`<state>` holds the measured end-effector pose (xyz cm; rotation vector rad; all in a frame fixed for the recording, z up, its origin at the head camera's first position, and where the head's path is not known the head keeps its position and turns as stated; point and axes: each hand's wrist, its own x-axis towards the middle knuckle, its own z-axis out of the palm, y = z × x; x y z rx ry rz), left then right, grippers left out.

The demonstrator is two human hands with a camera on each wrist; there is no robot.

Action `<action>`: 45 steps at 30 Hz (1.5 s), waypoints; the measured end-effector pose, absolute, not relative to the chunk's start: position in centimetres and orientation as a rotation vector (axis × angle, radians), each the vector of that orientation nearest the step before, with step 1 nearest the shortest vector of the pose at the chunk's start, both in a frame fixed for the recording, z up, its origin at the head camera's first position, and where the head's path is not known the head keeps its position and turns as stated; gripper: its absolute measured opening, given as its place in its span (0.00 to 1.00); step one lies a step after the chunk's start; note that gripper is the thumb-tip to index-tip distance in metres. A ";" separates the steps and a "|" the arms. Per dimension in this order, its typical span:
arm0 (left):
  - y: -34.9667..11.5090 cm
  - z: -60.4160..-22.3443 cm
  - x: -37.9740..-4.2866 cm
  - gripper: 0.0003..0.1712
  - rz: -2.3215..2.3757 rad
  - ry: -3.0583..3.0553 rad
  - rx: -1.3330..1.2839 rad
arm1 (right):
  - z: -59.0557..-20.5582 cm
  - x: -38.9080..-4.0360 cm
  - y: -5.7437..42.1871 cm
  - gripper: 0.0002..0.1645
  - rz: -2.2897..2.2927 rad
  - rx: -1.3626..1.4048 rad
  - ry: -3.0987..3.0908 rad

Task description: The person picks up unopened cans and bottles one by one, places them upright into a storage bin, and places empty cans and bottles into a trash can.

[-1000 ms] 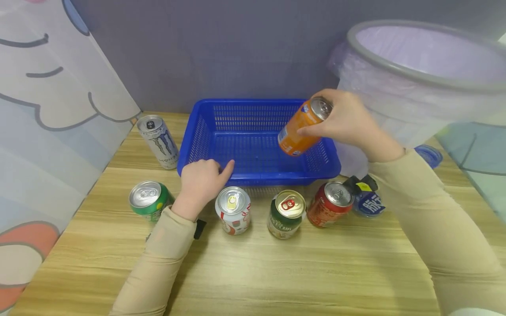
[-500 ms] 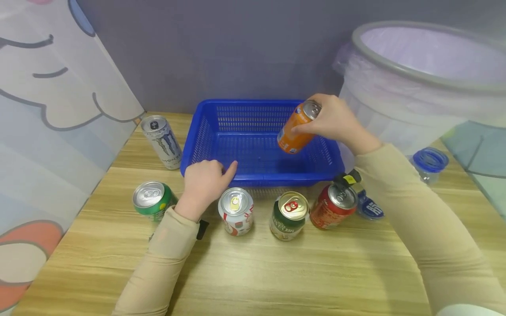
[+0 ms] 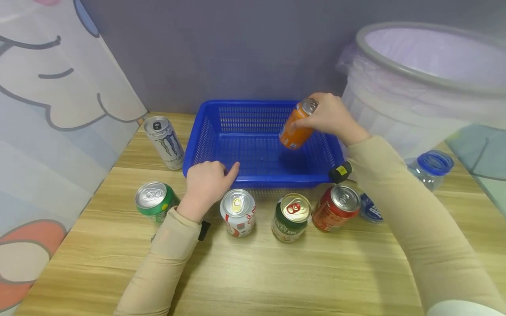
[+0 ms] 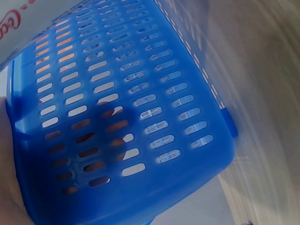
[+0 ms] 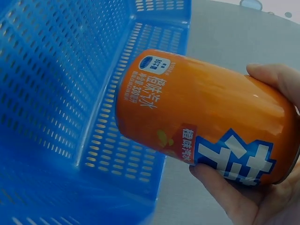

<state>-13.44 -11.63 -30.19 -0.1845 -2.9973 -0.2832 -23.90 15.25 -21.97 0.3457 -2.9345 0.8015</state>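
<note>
My right hand point(image 3: 332, 115) grips an orange soda can point(image 3: 293, 131) near its top, thumb on one side and fingers round the other. In the head view the can hangs tilted over the right part of a blue plastic basket point(image 3: 269, 180); its printed label shows in the right wrist view point(image 5: 206, 117). My left hand point(image 3: 207, 182) holds the basket's front rim near the left corner, thumb lying along it. Skin-coloured patches show through the basket's slots point(image 4: 117, 112) in the left wrist view. Right by the left hand stands a white Coca-Cola can point(image 3: 238, 215).
A green can point(image 3: 154, 199) and a tall Monster can point(image 3: 166, 145) stand at left. A dark green can point(image 3: 290, 219) and a red can point(image 3: 336, 208) stand before the basket. At right are a blue lid point(image 3: 371, 208), a clear jar point(image 3: 431, 169) and a lined bin point(image 3: 391, 101).
My right hand has carried the orange can slightly left and further over the basket, and the can stands a little more upright. My left hand stays at the rim. The view has shifted slightly.
</note>
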 end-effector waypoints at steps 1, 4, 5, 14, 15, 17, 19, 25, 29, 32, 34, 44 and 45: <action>-11.6 -30.2 -13.4 0.37 -0.281 -2.996 -0.184 | -22.0 -24.1 15.2 0.39 0.798 0.337 -2.935; -11.7 -30.3 -13.4 0.37 -0.285 -2.999 -0.179 | -22.5 -25.0 15.0 0.41 0.807 0.310 -2.948; -11.8 -30.3 -13.4 0.37 -0.285 -3.003 -0.174 | -22.6 -25.2 14.9 0.42 0.826 0.303 -2.954; -11.8 -30.4 -12.9 0.37 -0.300 -2.968 -0.168 | -23.7 -26.8 14.0 0.42 0.907 0.287 -2.974; -11.8 -30.5 -12.9 0.36 -0.304 -2.957 -0.172 | -23.7 -26.9 13.9 0.42 0.907 0.287 -2.973; -11.6 -30.5 -12.9 0.36 -0.304 -2.941 -0.178 | -23.7 -27.1 13.9 0.41 0.914 0.286 -2.972; -11.5 -30.4 -12.9 0.36 -0.302 -2.935 -0.181 | -23.8 -27.2 13.8 0.41 0.930 0.286 -2.971; -10.9 -30.2 -13.0 0.36 -0.297 -2.939 -0.182 | -24.0 -27.5 14.1 0.42 1.012 0.261 -2.955; -10.6 -30.3 -13.0 0.36 -0.295 -2.934 -0.194 | -24.7 -27.7 14.4 0.40 1.088 0.212 -2.933; -10.5 -30.3 -12.9 0.36 -0.293 -2.935 -0.205 | -25.5 -27.8 14.8 0.39 1.095 0.189 -2.944; -10.4 -30.4 -12.9 0.36 -0.291 -2.937 -0.206 | -25.9 -27.9 15.0 0.39 1.074 0.188 -2.952; -10.8 -30.3 -12.5 0.36 -0.281 -2.936 -0.202 | -26.6 -28.0 15.2 0.40 0.834 0.221 -3.028; -10.9 -30.3 -12.5 0.36 -0.281 -2.934 -0.201 | -26.7 -28.0 15.2 0.40 0.812 0.221 -3.039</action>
